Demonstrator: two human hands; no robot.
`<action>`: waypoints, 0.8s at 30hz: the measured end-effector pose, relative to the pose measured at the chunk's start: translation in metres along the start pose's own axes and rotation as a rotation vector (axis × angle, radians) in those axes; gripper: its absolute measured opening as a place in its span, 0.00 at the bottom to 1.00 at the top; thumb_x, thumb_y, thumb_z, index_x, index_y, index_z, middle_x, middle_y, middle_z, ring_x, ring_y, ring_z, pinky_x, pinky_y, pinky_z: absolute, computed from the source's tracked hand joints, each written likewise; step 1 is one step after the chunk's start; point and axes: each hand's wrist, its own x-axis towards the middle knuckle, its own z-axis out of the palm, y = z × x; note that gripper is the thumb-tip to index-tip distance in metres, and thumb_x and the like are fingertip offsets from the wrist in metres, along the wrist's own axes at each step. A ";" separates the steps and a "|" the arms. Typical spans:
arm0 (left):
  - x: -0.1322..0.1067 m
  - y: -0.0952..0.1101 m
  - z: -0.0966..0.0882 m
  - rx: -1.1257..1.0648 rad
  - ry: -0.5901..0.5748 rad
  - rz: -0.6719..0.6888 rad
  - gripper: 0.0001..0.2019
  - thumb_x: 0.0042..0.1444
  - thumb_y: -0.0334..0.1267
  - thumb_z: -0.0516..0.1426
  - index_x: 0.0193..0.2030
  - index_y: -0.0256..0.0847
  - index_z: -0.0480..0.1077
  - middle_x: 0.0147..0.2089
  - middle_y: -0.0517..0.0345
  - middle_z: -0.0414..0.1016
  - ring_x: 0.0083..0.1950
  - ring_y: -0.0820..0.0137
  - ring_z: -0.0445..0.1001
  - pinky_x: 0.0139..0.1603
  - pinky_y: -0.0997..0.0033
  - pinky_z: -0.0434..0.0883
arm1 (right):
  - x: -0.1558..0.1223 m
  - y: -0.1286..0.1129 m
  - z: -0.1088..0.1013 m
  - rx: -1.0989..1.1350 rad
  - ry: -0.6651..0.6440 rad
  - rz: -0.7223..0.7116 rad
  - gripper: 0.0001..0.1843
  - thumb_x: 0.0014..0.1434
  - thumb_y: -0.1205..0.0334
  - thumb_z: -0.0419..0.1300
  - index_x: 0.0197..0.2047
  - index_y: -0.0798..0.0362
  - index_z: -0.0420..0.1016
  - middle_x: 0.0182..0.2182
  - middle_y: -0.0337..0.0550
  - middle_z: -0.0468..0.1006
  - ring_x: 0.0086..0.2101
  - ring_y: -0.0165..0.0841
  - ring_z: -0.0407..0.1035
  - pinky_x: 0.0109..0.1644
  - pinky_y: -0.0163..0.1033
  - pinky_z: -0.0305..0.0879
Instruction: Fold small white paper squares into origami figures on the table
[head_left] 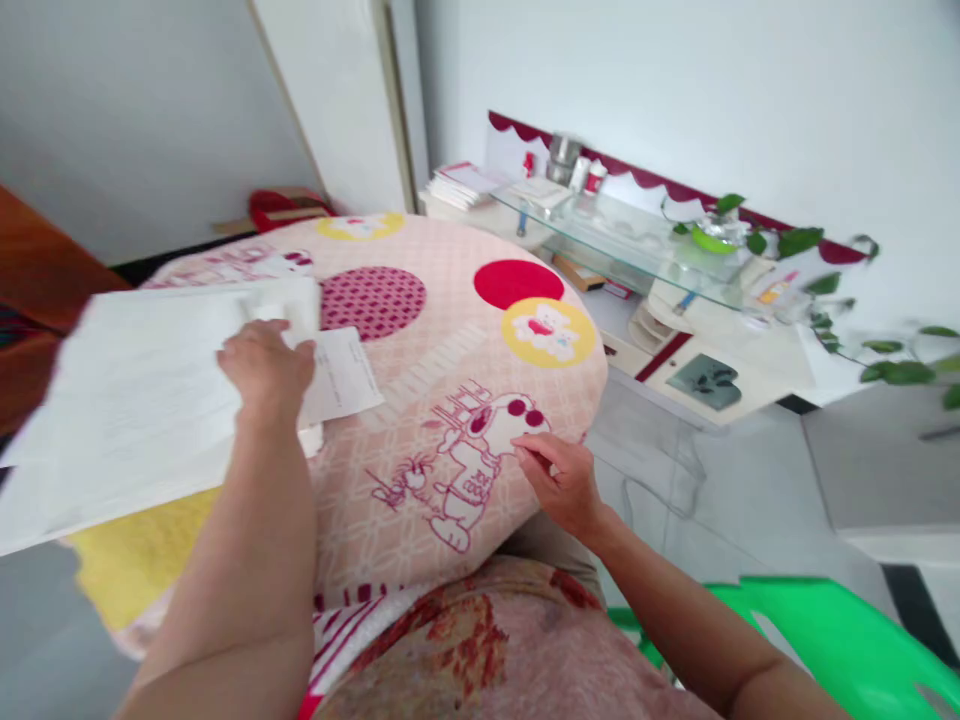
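Observation:
My left hand (266, 365) rests over a stack of large white paper sheets (142, 390) on the left of the round table, fingers bent down and partly hidden. Something small and white shows at its fingertips, too blurred to name. A smaller printed slip (346, 375) sticks out to the right of that hand. Over the near right part of the patterned tablecloth (397, 450), my right hand (559, 485) has thumb and forefinger pinched together; what they hold, if anything, is too small to make out. Between both hands lies a pale ribbed strip (427, 375).
A glass shelf (637, 245) against the wall bears cups and a trailing plant (802, 240); a paper pile (461, 185) lies at its left end. A white cabinet (705, 370) stands below. Something bright green (817, 640) is low at the right. Wooden furniture (37, 260) borders the left.

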 end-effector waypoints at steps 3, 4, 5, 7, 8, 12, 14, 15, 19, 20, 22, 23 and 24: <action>0.012 -0.008 0.000 -0.099 -0.022 -0.058 0.21 0.62 0.38 0.56 0.59 0.30 0.69 0.59 0.40 0.74 0.58 0.52 0.72 0.61 0.54 0.66 | 0.051 0.005 0.025 0.069 -0.023 -0.134 0.11 0.65 0.65 0.55 0.41 0.53 0.80 0.32 0.45 0.83 0.30 0.32 0.76 0.35 0.35 0.69; 0.015 -0.009 0.001 -0.131 0.009 -0.050 0.21 0.62 0.37 0.56 0.60 0.30 0.70 0.59 0.39 0.74 0.59 0.52 0.71 0.62 0.54 0.65 | 0.066 0.006 0.036 0.091 -0.038 -0.155 0.11 0.65 0.65 0.55 0.41 0.53 0.80 0.32 0.45 0.83 0.29 0.32 0.75 0.34 0.35 0.69; 0.019 -0.010 0.004 -0.159 0.035 -0.047 0.21 0.61 0.36 0.55 0.59 0.30 0.70 0.59 0.37 0.74 0.60 0.51 0.71 0.63 0.54 0.65 | 0.081 0.008 0.047 0.108 -0.060 -0.168 0.11 0.65 0.65 0.55 0.40 0.53 0.80 0.32 0.45 0.83 0.29 0.32 0.74 0.34 0.35 0.68; 0.029 -0.010 0.010 -0.210 0.068 -0.036 0.20 0.61 0.34 0.54 0.58 0.30 0.71 0.59 0.36 0.74 0.61 0.51 0.71 0.63 0.54 0.65 | 0.106 0.012 0.070 0.112 -0.111 -0.179 0.11 0.64 0.65 0.55 0.38 0.53 0.80 0.30 0.44 0.82 0.28 0.31 0.73 0.33 0.35 0.67; 0.034 -0.009 0.013 -0.238 0.085 -0.010 0.19 0.61 0.34 0.54 0.58 0.30 0.71 0.59 0.36 0.74 0.61 0.51 0.71 0.63 0.54 0.65 | 0.118 0.015 0.082 0.095 -0.143 -0.189 0.11 0.64 0.65 0.55 0.37 0.53 0.79 0.29 0.44 0.81 0.28 0.32 0.72 0.33 0.35 0.66; 0.048 -0.006 0.023 -0.309 0.085 0.100 0.16 0.60 0.32 0.55 0.53 0.35 0.74 0.56 0.42 0.76 0.59 0.55 0.73 0.63 0.57 0.67 | 0.149 0.024 0.129 -0.004 -0.348 -0.228 0.06 0.61 0.65 0.61 0.40 0.54 0.79 0.32 0.46 0.81 0.32 0.35 0.74 0.39 0.39 0.69; 0.048 -0.007 0.028 -0.344 0.069 0.135 0.15 0.60 0.32 0.55 0.53 0.37 0.74 0.56 0.44 0.77 0.59 0.56 0.74 0.63 0.59 0.67 | 0.154 0.024 0.151 -0.016 -0.424 -0.277 0.12 0.57 0.63 0.67 0.45 0.56 0.79 0.41 0.53 0.81 0.42 0.41 0.75 0.47 0.44 0.71; 0.047 -0.009 0.031 -0.362 0.051 0.140 0.15 0.60 0.32 0.55 0.52 0.38 0.75 0.57 0.45 0.77 0.59 0.56 0.74 0.64 0.58 0.67 | 0.153 0.023 0.161 -0.005 -0.455 -0.316 0.18 0.56 0.62 0.69 0.49 0.56 0.77 0.47 0.55 0.80 0.48 0.43 0.74 0.52 0.47 0.70; 0.039 -0.019 0.041 -0.387 -0.016 0.149 0.13 0.58 0.33 0.59 0.49 0.41 0.77 0.53 0.49 0.80 0.56 0.58 0.77 0.61 0.60 0.71 | 0.141 0.016 0.192 -0.018 -0.543 -0.458 0.31 0.54 0.53 0.72 0.57 0.56 0.73 0.58 0.62 0.72 0.58 0.51 0.67 0.61 0.56 0.66; 0.037 -0.021 0.043 -0.387 -0.025 0.147 0.12 0.58 0.33 0.60 0.49 0.41 0.77 0.53 0.49 0.80 0.55 0.59 0.77 0.61 0.61 0.71 | 0.138 0.015 0.197 -0.023 -0.553 -0.486 0.28 0.55 0.54 0.71 0.56 0.56 0.73 0.57 0.61 0.73 0.57 0.51 0.68 0.60 0.56 0.67; 0.035 -0.023 0.045 -0.394 -0.040 0.140 0.13 0.58 0.33 0.60 0.50 0.40 0.77 0.54 0.49 0.80 0.56 0.60 0.77 0.61 0.62 0.71 | 0.134 0.015 0.204 -0.043 -0.546 -0.534 0.18 0.59 0.60 0.67 0.51 0.56 0.75 0.52 0.60 0.76 0.55 0.50 0.70 0.58 0.55 0.69; 0.034 -0.024 0.045 -0.405 -0.045 0.134 0.13 0.59 0.32 0.59 0.50 0.40 0.77 0.55 0.49 0.80 0.57 0.60 0.77 0.62 0.62 0.71 | 0.134 0.016 0.205 -0.050 -0.539 -0.558 0.12 0.61 0.64 0.64 0.48 0.55 0.76 0.50 0.58 0.77 0.53 0.48 0.71 0.57 0.54 0.70; 0.033 -0.024 0.043 -0.429 -0.055 0.126 0.14 0.59 0.32 0.59 0.51 0.40 0.77 0.55 0.50 0.80 0.58 0.60 0.77 0.62 0.62 0.70 | 0.134 0.017 0.206 -0.054 -0.529 -0.579 0.08 0.62 0.69 0.61 0.45 0.54 0.77 0.48 0.56 0.78 0.51 0.46 0.72 0.56 0.52 0.71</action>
